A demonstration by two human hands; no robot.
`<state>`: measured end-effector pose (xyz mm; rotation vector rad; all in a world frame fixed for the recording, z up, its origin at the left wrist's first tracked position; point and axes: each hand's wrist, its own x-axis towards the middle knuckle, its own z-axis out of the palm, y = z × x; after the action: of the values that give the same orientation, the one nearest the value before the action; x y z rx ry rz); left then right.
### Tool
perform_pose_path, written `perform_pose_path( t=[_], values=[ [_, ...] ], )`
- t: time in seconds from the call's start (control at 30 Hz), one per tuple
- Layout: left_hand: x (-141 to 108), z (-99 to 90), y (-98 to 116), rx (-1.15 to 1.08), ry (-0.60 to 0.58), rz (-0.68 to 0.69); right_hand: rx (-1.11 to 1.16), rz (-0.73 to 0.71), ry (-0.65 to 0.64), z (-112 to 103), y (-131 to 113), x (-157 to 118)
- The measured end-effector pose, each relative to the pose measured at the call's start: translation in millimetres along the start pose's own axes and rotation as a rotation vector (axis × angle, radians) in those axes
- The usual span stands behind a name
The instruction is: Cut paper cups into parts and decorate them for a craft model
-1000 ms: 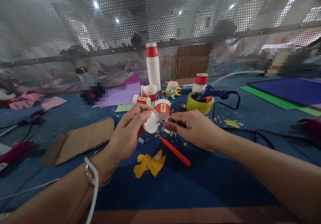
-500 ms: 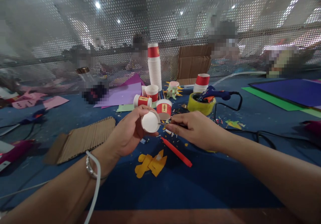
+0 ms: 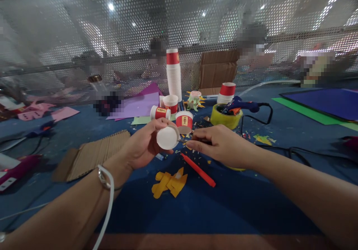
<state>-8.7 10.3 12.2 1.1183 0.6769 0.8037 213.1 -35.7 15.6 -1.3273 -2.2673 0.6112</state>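
Observation:
My left hand is closed around a small white paper cup piece, whose round face is turned towards me. Between the fingers and thumb of my right hand is a slim tool with a narrow metal blade; its handle is mostly hidden, and its tip meets the right edge of the cup piece. Just behind stands a red-and-white paper cup, and another paper cup lies on its side. Below my hands are yellow-orange paper cutouts and a red marker.
A tall stack of paper cups rises at the back. To the right, a hot glue gun rests on a yellow tape roll, its cord trailing rightward. Corrugated cardboard lies on the left. Paper scraps litter the middle.
The white cup piece has turned and tilted slightly in my left hand, with the blade still at its right edge. The whole view has shifted a little.

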Motion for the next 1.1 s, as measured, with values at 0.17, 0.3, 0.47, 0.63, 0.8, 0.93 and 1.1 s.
perform_pose_path(
  t=[0.17, 0.3, 0.47, 0.63, 0.8, 0.93, 1.1],
  values=[
    [-2, 6.5, -1, 0.081, 0.092, 0.067, -0.008, 0.016, 0.04, 2, 1, 0],
    [-5, 11.5, -1, 0.13, 0.166, 0.118, -0.014, 0.02, 0.065, 2, 2, 0],
    [-8, 14.6, -1, 0.192, 0.195, 0.145, -0.06, 0.061, 0.101, 0, 1, 1],
    [-10, 17.6, -4, 0.268, 0.14, 0.166, -0.037, 0.041, 0.115, 3, 1, 1],
    [-10, 19.4, -7, 0.3, 0.134, 0.145, -0.021, 0.04, 0.119, 4, 0, 1],
    [-11, 20.5, -7, 0.315, 0.128, 0.153, -0.026, 0.05, 0.118, 5, -1, 1],
    [-10, 22.0, -8, 0.295, 0.136, 0.146, -0.036, 0.045, 0.109, 4, -1, 0]
  ],
)
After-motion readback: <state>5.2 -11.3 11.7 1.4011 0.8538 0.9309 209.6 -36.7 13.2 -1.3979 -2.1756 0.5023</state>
